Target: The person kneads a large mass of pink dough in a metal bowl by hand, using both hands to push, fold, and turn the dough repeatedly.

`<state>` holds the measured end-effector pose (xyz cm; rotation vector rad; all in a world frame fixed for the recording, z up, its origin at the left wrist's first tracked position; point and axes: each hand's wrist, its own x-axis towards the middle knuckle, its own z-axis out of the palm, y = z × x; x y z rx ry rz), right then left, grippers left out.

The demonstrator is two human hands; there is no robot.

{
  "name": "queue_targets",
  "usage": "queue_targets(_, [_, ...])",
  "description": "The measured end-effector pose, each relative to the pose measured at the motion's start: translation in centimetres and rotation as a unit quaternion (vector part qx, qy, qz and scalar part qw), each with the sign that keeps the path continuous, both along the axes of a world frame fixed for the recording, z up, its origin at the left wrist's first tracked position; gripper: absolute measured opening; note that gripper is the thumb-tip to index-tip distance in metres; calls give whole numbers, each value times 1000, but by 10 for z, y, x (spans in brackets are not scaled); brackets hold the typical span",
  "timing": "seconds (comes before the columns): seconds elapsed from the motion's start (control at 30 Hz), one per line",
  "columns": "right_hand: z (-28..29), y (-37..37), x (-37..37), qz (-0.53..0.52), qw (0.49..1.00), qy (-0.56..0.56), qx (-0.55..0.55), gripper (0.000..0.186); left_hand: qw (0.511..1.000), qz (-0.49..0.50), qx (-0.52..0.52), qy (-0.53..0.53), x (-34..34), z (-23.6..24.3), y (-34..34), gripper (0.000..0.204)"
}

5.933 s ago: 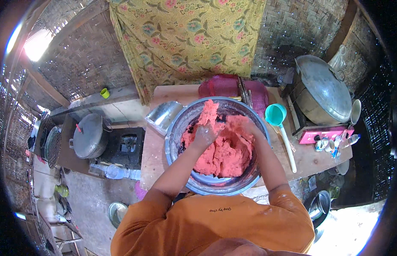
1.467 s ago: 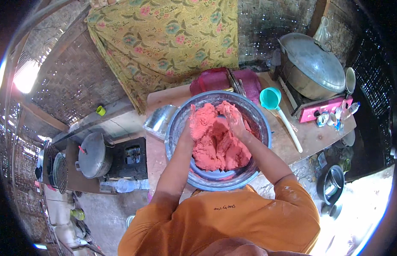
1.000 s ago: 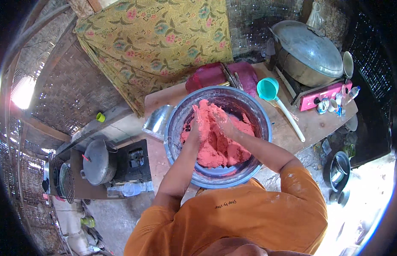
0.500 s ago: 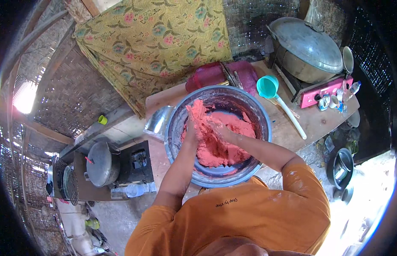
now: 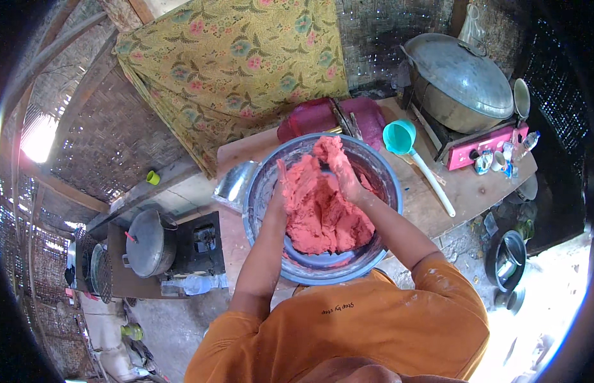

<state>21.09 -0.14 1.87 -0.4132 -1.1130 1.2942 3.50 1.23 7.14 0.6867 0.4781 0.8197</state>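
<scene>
A lump of pink dough (image 5: 322,220), soft and ragged with a deep hollow in its middle, fills much of a round blue-grey basin (image 5: 322,276). My left hand (image 5: 284,190) grips the dough along its left side, with fingers smeared pink and partly sunk in it. On the other side my right hand (image 5: 347,180) is coated in dough too. Its fingers close round a clump that rises near the basin's far rim. Dough hides most of the fingertips. Pale smears coat the basin's inner wall.
A turquoise dipper (image 5: 399,136) with a white handle lies right of the basin on the wooden table (image 5: 428,198). Behind it stands a big lidded pot (image 5: 463,83) on a pink-fronted stove (image 5: 485,148). A shiny metal tin (image 5: 235,185) touches the basin's left side. Another lidded pot (image 5: 150,242) stands far left.
My right hand has moved up and away from the left one, taking a clump of dough toward the far rim. The dough has been pulled up into a new shape with a wider hollow.
</scene>
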Motion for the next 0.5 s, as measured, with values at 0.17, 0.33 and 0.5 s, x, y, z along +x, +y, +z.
queue_targets(0.17, [63,-39,-14,-156,774,-589,172,59,998,-31,-18,54,-8,-11,-7,89])
queue_targets(0.33, [58,-43,-15,-115,746,-620,213,49,999,-8,1,47,-15,-15,-1,85])
queue_targets(0.5, [3,-3,1,-19,964,-262,40,32,995,40,28,83,-9,-14,-1,81])
